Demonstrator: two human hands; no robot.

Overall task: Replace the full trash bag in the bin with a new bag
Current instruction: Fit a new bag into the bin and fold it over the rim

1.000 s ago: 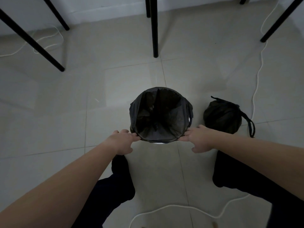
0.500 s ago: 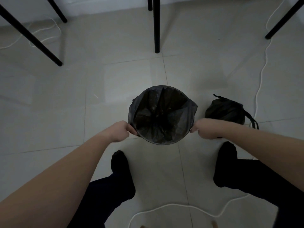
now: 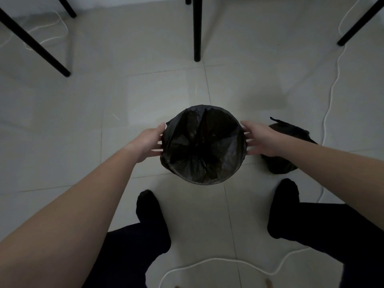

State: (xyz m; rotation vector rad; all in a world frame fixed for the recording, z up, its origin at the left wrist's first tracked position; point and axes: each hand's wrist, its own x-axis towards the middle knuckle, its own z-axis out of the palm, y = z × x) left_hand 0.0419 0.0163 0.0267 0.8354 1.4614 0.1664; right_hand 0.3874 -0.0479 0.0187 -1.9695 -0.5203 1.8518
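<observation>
Both bare forearms reach forward and down from the lower corners of the head view, and the hands meet the opposite sides of a round black plastic trash bag [image 3: 204, 146]. This bag stands opened out in the middle of the pale tiled floor [image 3: 145, 96]. The left hand [image 3: 148, 141] is spread wide, its fingers straight and pointing inward, with the tips against the bag's left side just under the top edge. The right hand [image 3: 262, 138] mirrors it, fingers fanned and straight, tips touching the bag's right side. Neither hand curls round or pinches the film. The bag's mouth gapes in a full circle, the film folded outward over the rim so that the bin beneath is covered. Inside, glossy creases run down to a dark centre. A loose flap of film sticks out at the upper left of the rim. Just to the right, partly behind the right forearm, a full black trash bag [image 3: 279, 165] sits on the floor, its top gathered into a small tail. Two feet in black socks [image 3: 149, 208] stand near the opened bag on the near side. A white cable [image 3: 330, 90] trails across the tiles, and thin black furniture legs [image 3: 197, 28] stand farther off.
</observation>
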